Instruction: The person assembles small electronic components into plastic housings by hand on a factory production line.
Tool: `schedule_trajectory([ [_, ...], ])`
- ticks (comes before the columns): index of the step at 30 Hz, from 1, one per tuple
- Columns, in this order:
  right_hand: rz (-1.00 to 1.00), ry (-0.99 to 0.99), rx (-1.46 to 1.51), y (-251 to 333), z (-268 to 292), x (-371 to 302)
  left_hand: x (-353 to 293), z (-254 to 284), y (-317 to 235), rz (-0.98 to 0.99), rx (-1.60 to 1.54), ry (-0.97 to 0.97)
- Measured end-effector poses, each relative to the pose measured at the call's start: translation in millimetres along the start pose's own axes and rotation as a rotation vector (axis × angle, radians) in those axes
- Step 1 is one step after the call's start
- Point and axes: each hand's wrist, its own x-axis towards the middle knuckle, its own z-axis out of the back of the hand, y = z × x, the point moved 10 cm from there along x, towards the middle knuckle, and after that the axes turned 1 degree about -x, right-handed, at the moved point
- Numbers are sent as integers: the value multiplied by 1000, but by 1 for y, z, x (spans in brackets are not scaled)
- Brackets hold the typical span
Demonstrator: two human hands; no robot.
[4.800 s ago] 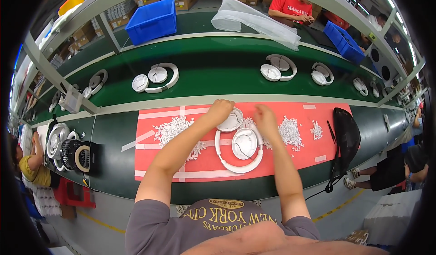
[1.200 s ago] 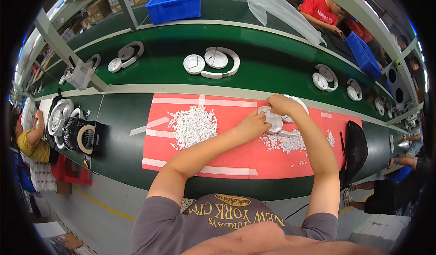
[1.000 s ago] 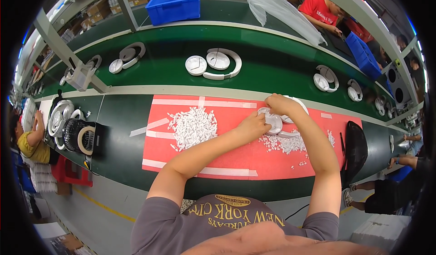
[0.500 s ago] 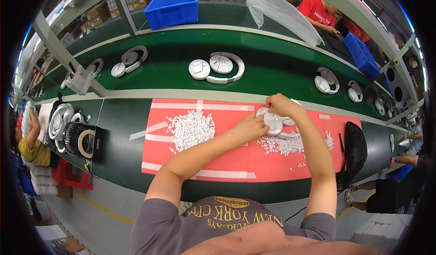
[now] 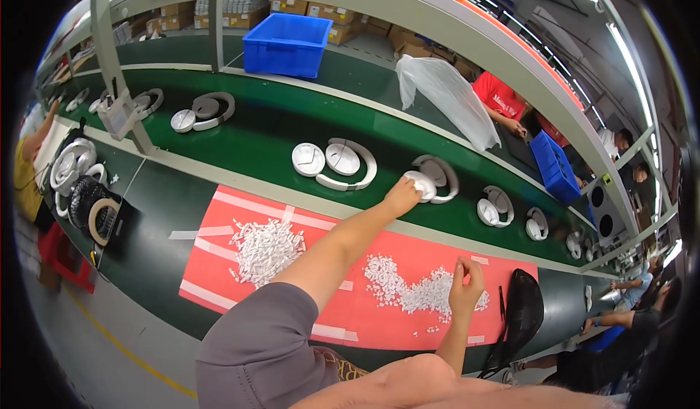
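A long green belt [image 5: 277, 128] runs beyond both hands, carrying at least six white headsets in a row. Nearer the person lies one pink mat [image 5: 350, 314], smooth and flat, edged with pale tape. Two blue bins show: one [image 5: 286, 43] on the shelf far behind the left hand [image 5: 402, 195], one [image 5: 554, 167] off to its right. Two heaps of small white pieces rest on the mat: one pile [image 5: 266, 247] left of the left forearm, the other heap [image 5: 408, 292] just left of the right hand [image 5: 467, 291].

The left hand reaches onto the belt, fingers closed on the round white cup of a headset [image 5: 430, 181]. The right hand hovers over the mat, fingertips pinched together; whether they hold a piece I cannot tell.
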Motion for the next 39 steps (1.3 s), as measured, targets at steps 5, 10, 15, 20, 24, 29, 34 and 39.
schedule_trajectory([
  [5, -61, 16, -63, -51, 22, -6, 24, 1, 27, 144, 164, 124],
  [10, -189, 92, -9, -84, 3, -11, -58, 40, 86, 236, 279, 168],
  [15, -258, 222, 335, -48, -55, -7, -73, 85, 35, 122, -51, 460],
  [20, -805, 340, 922, -35, -99, -75, -146, 213, -82, -352, -345, 229],
  [24, -861, 369, 929, -6, -107, -130, -181, 227, -63, -259, -418, 205],
  [29, -747, 86, 798, 34, -77, -157, -201, 232, 85, 573, -165, 229],
  [34, -666, 76, 720, 51, -67, -168, -224, 181, 96, 790, -410, 492],
  [39, -449, 104, 246, 52, -39, -163, -220, 175, 97, 869, -476, 550],
])
